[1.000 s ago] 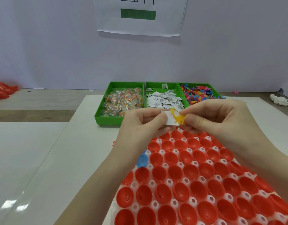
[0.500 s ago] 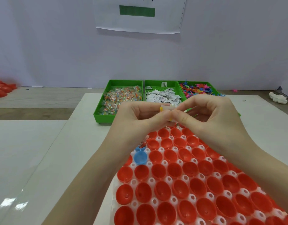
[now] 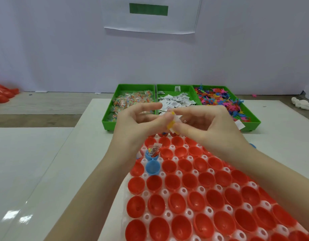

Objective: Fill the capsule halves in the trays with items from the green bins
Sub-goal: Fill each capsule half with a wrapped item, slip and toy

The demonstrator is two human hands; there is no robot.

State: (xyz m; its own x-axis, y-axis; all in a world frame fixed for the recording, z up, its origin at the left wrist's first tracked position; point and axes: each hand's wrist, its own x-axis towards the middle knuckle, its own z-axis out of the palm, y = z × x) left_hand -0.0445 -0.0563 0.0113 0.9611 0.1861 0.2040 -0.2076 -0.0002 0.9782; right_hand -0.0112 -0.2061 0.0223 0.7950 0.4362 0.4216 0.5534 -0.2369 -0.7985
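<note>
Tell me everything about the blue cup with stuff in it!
The blue cup is a small, round capsule half of shiny plastic. It sits upright in the white tray, near its far left corner, among red halves. It is already filled: a white printed slip and colourful bits poke out of the top. Just in front of it sits a second blue half, which looks empty. Neither hand touches it.

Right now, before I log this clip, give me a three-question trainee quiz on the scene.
1. True or false: the blue cup beside the left hand already holds items.
2. Which bin holds white paper slips? A left bin B middle bin C right bin
3. What do both hands pinch together?

Key: 1 true. 2 B. 3 a yellow toy with a white slip, shared with the right hand.
</note>
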